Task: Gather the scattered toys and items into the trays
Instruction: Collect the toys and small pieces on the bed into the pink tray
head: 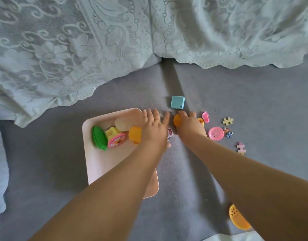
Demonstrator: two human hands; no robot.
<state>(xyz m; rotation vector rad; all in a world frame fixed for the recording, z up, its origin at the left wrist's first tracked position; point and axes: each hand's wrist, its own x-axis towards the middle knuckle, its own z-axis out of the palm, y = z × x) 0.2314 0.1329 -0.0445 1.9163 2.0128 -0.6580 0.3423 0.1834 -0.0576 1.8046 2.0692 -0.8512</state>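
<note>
A pale pink tray [104,164] lies on the grey sofa seat. It holds a green pod toy [98,138], a yellow block [112,132], a pink round toy [117,140], a beige disc [122,124] and an orange piece [135,134]. My left hand [154,126] rests flat over the tray's far right corner, fingers spread, holding nothing. My right hand [189,125] is closed over an orange toy [176,120] just right of the tray. A small white packet [170,133] lies between my hands.
A teal cube [177,102] sits beyond my hands. To the right lie a pink scoop [206,117], a pink strainer disc [216,133], puzzle pieces [228,120] [241,148] and a small figure [228,133]. An orange strainer [237,218] is under my right forearm. Lace cover [80,49] drapes behind.
</note>
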